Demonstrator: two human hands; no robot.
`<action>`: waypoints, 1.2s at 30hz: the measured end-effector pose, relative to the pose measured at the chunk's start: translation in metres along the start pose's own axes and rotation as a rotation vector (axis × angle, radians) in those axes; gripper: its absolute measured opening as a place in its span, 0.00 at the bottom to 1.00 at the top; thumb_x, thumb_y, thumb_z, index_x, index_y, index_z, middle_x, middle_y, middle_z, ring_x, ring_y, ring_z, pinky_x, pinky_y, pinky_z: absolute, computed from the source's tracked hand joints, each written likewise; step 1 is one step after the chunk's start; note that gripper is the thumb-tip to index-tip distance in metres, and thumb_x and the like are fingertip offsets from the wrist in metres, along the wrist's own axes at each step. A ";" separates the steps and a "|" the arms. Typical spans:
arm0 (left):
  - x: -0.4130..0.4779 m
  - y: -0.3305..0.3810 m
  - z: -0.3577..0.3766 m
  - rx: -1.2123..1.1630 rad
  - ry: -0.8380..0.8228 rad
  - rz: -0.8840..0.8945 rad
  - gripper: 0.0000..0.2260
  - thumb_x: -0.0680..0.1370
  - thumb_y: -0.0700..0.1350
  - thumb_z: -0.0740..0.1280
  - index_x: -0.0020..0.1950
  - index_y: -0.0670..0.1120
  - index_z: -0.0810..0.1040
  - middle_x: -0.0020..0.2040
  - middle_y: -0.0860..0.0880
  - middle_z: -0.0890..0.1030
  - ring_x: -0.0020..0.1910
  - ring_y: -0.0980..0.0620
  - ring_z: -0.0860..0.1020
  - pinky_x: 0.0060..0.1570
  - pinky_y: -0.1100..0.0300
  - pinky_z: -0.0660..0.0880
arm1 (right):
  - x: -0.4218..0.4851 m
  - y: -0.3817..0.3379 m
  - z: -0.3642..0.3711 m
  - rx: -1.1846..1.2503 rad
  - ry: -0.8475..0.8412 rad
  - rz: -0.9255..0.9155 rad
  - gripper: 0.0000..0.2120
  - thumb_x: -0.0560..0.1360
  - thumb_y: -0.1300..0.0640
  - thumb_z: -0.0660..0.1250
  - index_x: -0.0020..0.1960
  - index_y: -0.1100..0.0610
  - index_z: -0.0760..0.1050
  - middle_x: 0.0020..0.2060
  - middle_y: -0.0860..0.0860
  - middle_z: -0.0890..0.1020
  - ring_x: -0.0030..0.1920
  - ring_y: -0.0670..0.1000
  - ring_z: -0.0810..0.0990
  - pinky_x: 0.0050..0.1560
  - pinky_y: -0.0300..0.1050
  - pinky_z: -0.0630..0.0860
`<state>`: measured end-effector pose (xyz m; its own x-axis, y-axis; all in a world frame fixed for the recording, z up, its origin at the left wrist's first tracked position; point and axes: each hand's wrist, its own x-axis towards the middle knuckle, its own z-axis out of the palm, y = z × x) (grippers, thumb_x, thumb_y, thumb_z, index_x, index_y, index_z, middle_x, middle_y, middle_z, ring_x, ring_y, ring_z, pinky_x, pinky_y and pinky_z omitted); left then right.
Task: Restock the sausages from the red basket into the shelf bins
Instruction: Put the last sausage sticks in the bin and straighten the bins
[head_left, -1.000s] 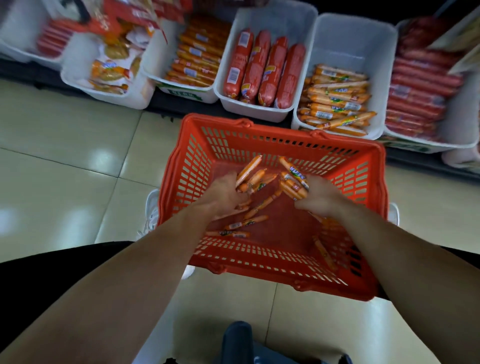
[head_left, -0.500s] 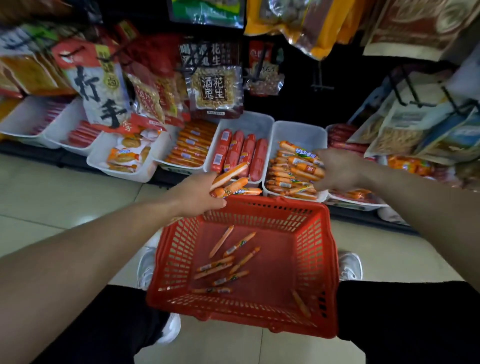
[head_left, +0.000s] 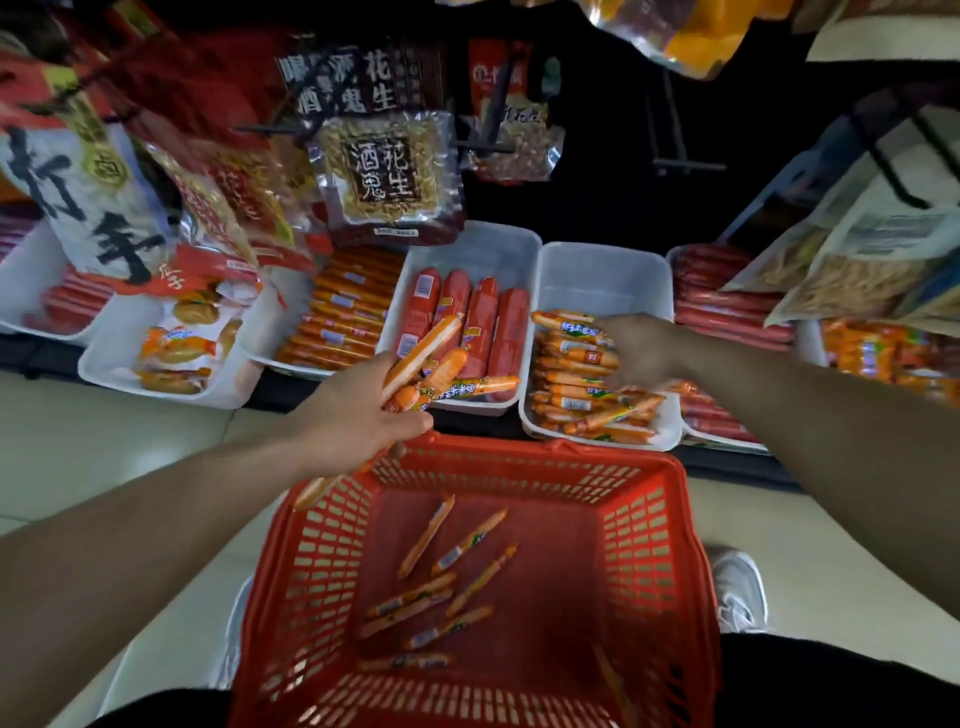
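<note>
Shop aisle: snack packets (head_left: 387, 176) hung on pegs, white shelf bins (head_left: 602, 283) of packaged sausages.

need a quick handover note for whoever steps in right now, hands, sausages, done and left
Left hand: gripping a bunch of thin orange sausages, held above the far rim of the red basket.
Right hand: down in the white bin of matching orange sausages; whether it holds any cannot be told.
Done: that bin is partly filled.
Left: place the left hand's bunch, then clear the loose sausages lying on the basket floor.
</note>
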<state>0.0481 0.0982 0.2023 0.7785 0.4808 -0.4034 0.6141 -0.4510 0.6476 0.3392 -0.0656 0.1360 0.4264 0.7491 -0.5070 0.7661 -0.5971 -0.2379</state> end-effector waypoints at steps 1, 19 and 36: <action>0.003 -0.001 0.001 -0.010 -0.006 -0.001 0.10 0.77 0.44 0.72 0.48 0.50 0.71 0.37 0.52 0.74 0.26 0.64 0.76 0.26 0.71 0.68 | 0.011 0.002 0.005 0.020 0.026 0.002 0.37 0.70 0.55 0.77 0.75 0.53 0.65 0.58 0.53 0.81 0.57 0.56 0.79 0.57 0.48 0.76; 0.011 -0.021 0.028 0.007 -0.019 -0.036 0.11 0.75 0.47 0.74 0.51 0.53 0.73 0.37 0.52 0.77 0.31 0.59 0.80 0.31 0.69 0.71 | 0.014 0.039 0.035 -0.105 0.189 0.122 0.29 0.76 0.45 0.65 0.76 0.45 0.63 0.74 0.54 0.66 0.72 0.60 0.65 0.67 0.58 0.69; 0.175 0.086 0.129 0.165 -0.042 0.161 0.17 0.75 0.48 0.74 0.59 0.51 0.71 0.44 0.54 0.77 0.39 0.55 0.76 0.35 0.60 0.68 | -0.044 0.105 0.064 0.147 0.181 0.195 0.34 0.75 0.46 0.67 0.77 0.51 0.61 0.72 0.57 0.66 0.71 0.63 0.65 0.69 0.58 0.67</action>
<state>0.2540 0.0466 0.1042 0.8708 0.3624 -0.3322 0.4916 -0.6381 0.5926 0.3698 -0.1800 0.0802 0.6477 0.6470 -0.4023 0.5888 -0.7602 -0.2746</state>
